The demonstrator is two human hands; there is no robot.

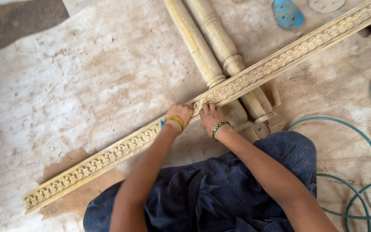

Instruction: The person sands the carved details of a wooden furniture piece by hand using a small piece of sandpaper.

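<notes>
1. The person sits on the floor [65, 86], which is dusty and pale with sawdust, and a long carved wooden moulding [108, 157] runs slantwise across it from the near left toward the far right corner.
2. Both hands press on the moulding near its middle. The left hand [180, 114] is curled down over the carved face; the right hand [210, 115] lies just beside it with its fingers bent onto the carving. Whether either pinches a scrap of sandpaper I cannot tell.
3. The moulding rests across two turned wooden legs [211, 47], which lift it off the floor.
4. To my eye, rubbing well here means short strokes along the pattern, with steady pressure.
5. A green hose [368, 141] coils at the right; a blue sanding pad [287, 13] lies by the far edge.
</notes>
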